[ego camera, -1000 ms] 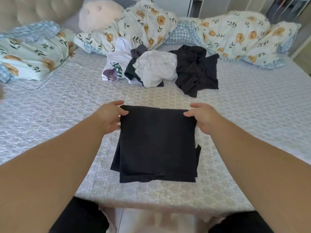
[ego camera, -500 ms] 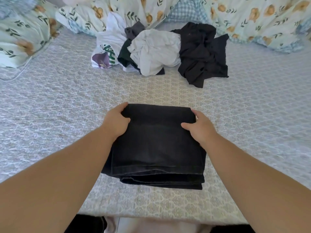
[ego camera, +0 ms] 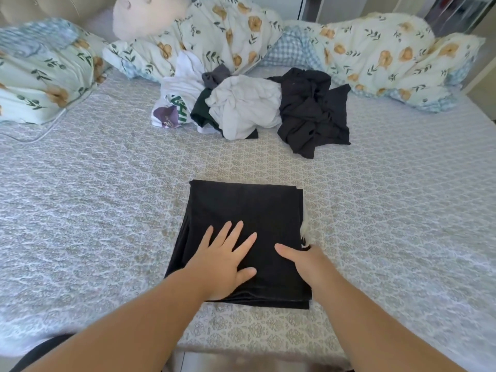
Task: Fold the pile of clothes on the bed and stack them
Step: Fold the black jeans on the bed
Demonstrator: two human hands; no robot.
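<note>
**Both hands on the folded black garment at the near edge of the bed**

A folded black garment (ego camera: pixel 247 224) lies flat on the patterned bedspread (ego camera: pixel 94 210), a squared stack of several layers with its edges showing along the near side. The left hand (ego camera: pixel 225 259) rests palm down on the near left part of the garment, fingers straight and spread, thumb out to the side; it presses the cloth and holds nothing. The right hand (ego camera: pixel 308 261) sits at the garment's near right edge, thumb lying on top of the cloth and the other fingers hidden over the edge, so whether they curl under the layers cannot be told. A bit of white fabric (ego camera: pixel 304 226) peeks out at the garment's right edge, just beyond the right hand.

Beyond the garment, well apart from it, lies the unfolded pile of clothes (ego camera: pixel 249 106): a white printed piece on the left, a crumpled white one in the middle with dark green and grey pieces touching it, and a rumpled black one on the right. Behind the pile a floral duvet (ego camera: pixel 375 55) is bunched along the far side, with a floral pillow (ego camera: pixel 40 76) to the far left of the garment
</note>
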